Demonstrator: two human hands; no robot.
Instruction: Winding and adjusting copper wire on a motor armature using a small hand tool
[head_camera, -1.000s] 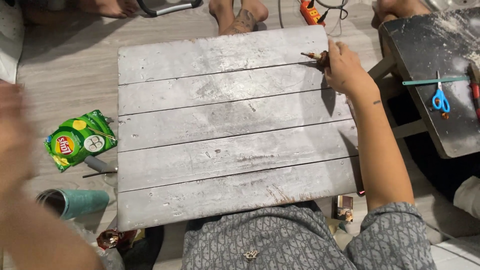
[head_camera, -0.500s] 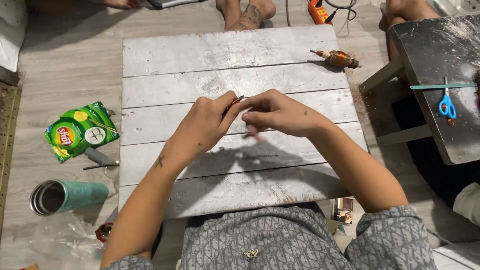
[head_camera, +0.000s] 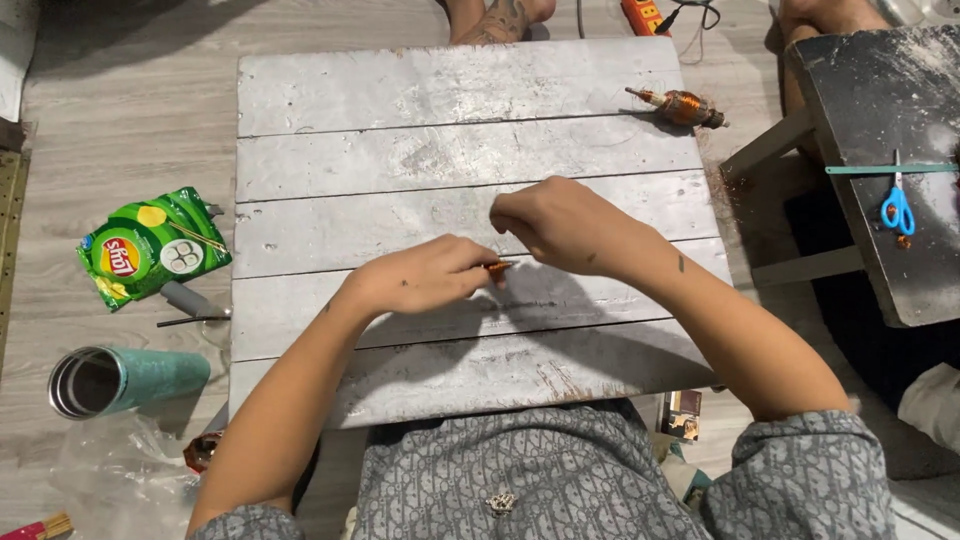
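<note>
While my left hand (head_camera: 425, 278) pinches a small orange-tipped piece (head_camera: 498, 266) against my closed right hand (head_camera: 560, 222), I judge I'm mid-fitting it. Next calls for steady fingertip alignment; the copper-wound rotor (head_camera: 683, 107) lies well beyond my right hand.

Both hands — left hand (head_camera: 425, 278), right hand (head_camera: 555, 222) — pinch a small orange piece (head_camera: 498, 267) over the grey plank board (head_camera: 450, 90).
</note>
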